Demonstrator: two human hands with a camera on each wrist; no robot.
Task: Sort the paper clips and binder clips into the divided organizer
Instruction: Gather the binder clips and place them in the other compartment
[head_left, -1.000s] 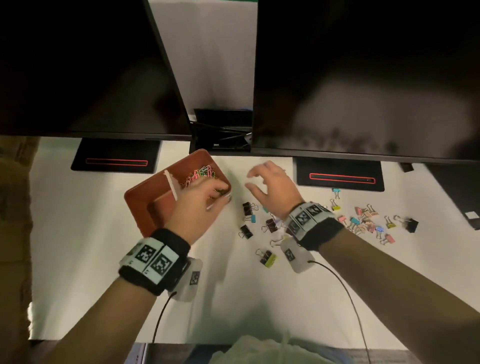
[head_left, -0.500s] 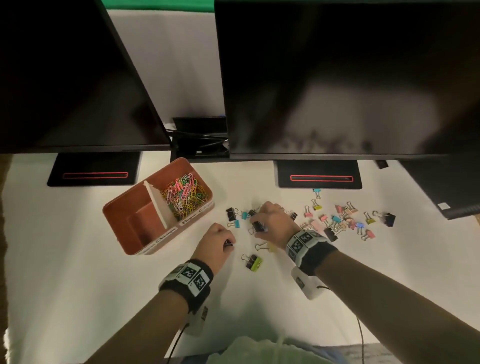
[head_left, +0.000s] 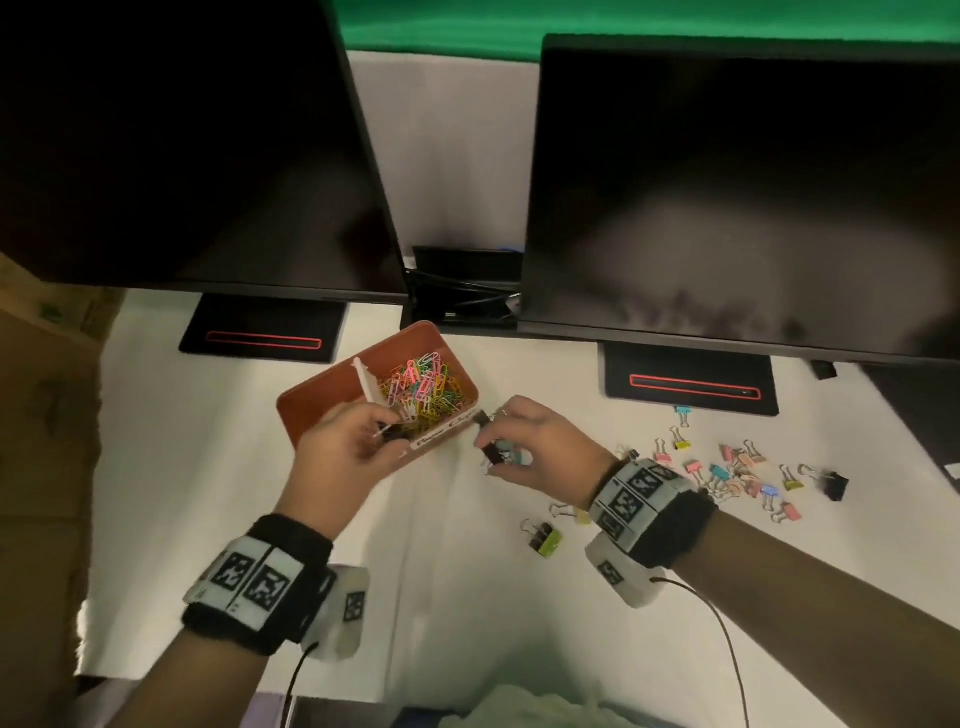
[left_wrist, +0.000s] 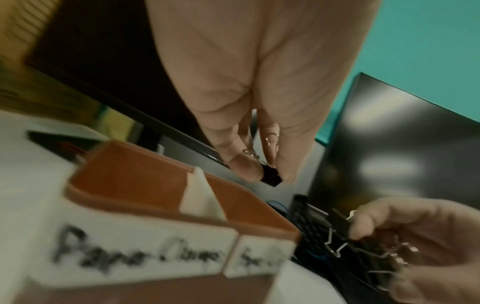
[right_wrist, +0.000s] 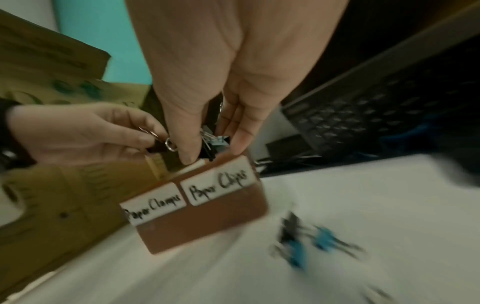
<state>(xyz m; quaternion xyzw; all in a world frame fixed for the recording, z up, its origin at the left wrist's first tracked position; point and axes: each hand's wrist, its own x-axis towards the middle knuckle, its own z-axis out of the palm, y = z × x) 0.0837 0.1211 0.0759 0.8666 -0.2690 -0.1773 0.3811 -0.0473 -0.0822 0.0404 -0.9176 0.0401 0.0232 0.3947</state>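
The brown divided organizer (head_left: 311, 410) stands mid-table, with coloured paper clips (head_left: 426, 384) piled in its right compartment. My left hand (head_left: 387, 434) hovers over the organizer's front edge and pinches a black binder clip (left_wrist: 270, 176) between thumb and fingers. My right hand (head_left: 491, 447) is just right of the organizer and grips several binder clips (right_wrist: 210, 144), black and blue. The front labels (right_wrist: 202, 197) read "Paper Clamps" and "Paper Clips". The left compartment's inside is hidden by my left hand.
Several loose coloured binder clips (head_left: 737, 473) lie scattered on the white table at the right, and a green and black one (head_left: 543, 538) lies near my right wrist. Two dark monitors (head_left: 727, 182) on stands overhang the back. Cardboard boxes (head_left: 47, 415) stand at the left.
Both hands have lifted off the table with binder clips and moved up and left to the organizer. The left hand now holds its black clip over the organizer's front edge.
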